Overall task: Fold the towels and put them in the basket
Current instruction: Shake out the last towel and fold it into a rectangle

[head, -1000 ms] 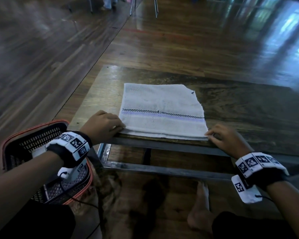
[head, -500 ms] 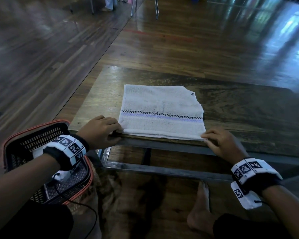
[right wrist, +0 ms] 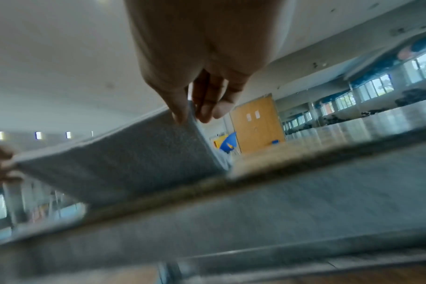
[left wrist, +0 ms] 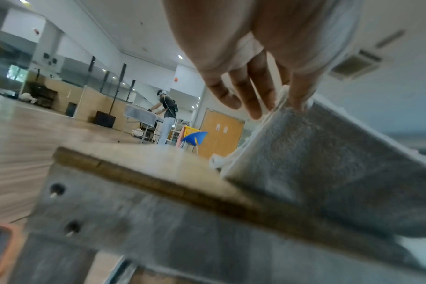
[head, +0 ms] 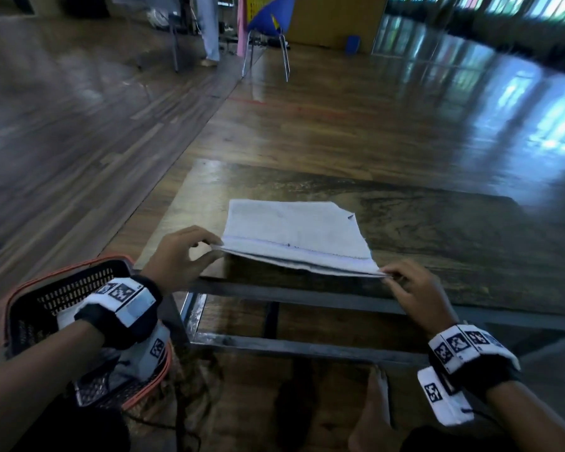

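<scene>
A white towel [head: 294, 231] lies folded on the wooden table [head: 437, 243], its near edge raised off the tabletop. My left hand [head: 183, 256] pinches the near left corner and my right hand [head: 418, 288] pinches the near right corner. From the left wrist view the left hand [left wrist: 268, 82] holds the towel [left wrist: 328, 163] by its lifted corner. The right wrist view shows the right hand [right wrist: 197, 92] with thumb and fingers closed on the towel [right wrist: 124, 161] corner. A black basket with an orange rim [head: 56, 288] stands on the floor at my left, white cloth inside it.
The table's metal frame [head: 307, 298] runs along the near edge. My bare foot [head: 372, 409] rests on the floor under the table. A blue chair [head: 268, 31] and a standing person [left wrist: 166, 119] are far back on the wooden floor.
Both hands went from resting at the towel's near corners to pinching them and lifting the near edge off the table. The head view has tilted up.
</scene>
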### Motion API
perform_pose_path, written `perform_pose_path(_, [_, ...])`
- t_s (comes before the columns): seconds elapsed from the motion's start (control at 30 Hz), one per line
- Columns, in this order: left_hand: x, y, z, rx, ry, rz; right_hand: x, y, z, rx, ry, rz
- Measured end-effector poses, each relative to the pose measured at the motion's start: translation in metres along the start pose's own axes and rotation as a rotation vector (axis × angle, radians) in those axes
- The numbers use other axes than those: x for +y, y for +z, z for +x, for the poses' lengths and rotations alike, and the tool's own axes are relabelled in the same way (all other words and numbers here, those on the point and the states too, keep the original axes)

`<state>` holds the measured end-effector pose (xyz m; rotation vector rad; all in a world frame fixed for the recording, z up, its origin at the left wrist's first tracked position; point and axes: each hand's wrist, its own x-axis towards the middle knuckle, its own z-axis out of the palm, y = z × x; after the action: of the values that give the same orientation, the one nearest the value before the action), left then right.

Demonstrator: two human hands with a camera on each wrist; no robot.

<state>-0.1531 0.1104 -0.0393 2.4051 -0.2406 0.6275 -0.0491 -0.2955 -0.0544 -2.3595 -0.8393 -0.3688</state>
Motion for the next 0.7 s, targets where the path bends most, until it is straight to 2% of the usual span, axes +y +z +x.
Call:
perform_pose_path(0.1, [0.027, -0.030, 0.006, 0.134, -0.036, -0.072, -0.026, -0.037, 0.007, 0.173, -0.004, 0.057])
perform_pose_path(0.27, [0.073, -0.083, 0.036, 0.155, 0.010, -0.125, -0.065, -0.108, 0.036, 0.189, -0.031, 0.042])
perform_pose_path(0.33, [0.086, -0.103, 0.057, 0.166, 0.035, -0.043, -0.075, -0.129, 0.057, 0.250, -0.011, -0.017])
perform_pose_path(0.47, [0.102, -0.123, 0.087, 0.121, 0.052, 0.117, -0.091, -0.151, 0.087, 0.222, 0.070, -0.052])
perform_pose_path(0.57, [0.109, -0.132, 0.093, 0.126, 0.053, 0.109, -0.095, -0.162, 0.093, 0.184, 0.096, -0.010])
perform_pose_path(0.63, [0.110, -0.139, 0.093, -0.017, 0.019, 0.026, -0.096, -0.169, 0.091, 0.068, 0.125, 0.044])
perform_pose_path(0.7, [0.113, -0.146, 0.090, -0.286, -0.069, -0.210, -0.097, -0.174, 0.087, -0.069, 0.177, 0.120])
